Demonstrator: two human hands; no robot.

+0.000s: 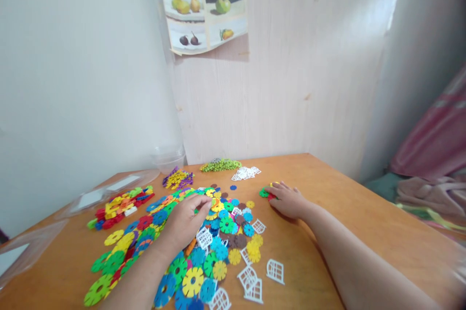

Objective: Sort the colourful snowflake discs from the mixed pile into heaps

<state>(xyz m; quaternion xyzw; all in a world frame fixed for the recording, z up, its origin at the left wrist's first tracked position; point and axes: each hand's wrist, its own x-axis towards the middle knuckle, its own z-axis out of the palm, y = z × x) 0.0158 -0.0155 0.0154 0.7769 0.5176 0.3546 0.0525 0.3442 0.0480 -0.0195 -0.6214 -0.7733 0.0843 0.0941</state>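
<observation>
On the brown table (327,179), near its middle, I see a broad heap of slotted discs (192,281) in mixed colours, white window pieces (248,278) scattered among and beside them. My left hand (187,218) is over the heap, thumb and forefinger drawn close; I cannot tell whether they pinch anything. My right hand (287,202) lies palm down, fingers loosely spread, partly covering a small cluster of discs (263,193), red, green and yellow, well apart from the heap.

Progress, my reading: partway. Separate piles look done: bricks (118,209) at left, purple and yellow pieces (178,179) behind the heap, green pieces (222,166) at the back edge, a white pile (246,173) beside those. Left over: the big heap, its colours mingled, and the near white windows, apart from the white pile. The right-hand cluster seems barely begun, its colours mixed too.
</observation>
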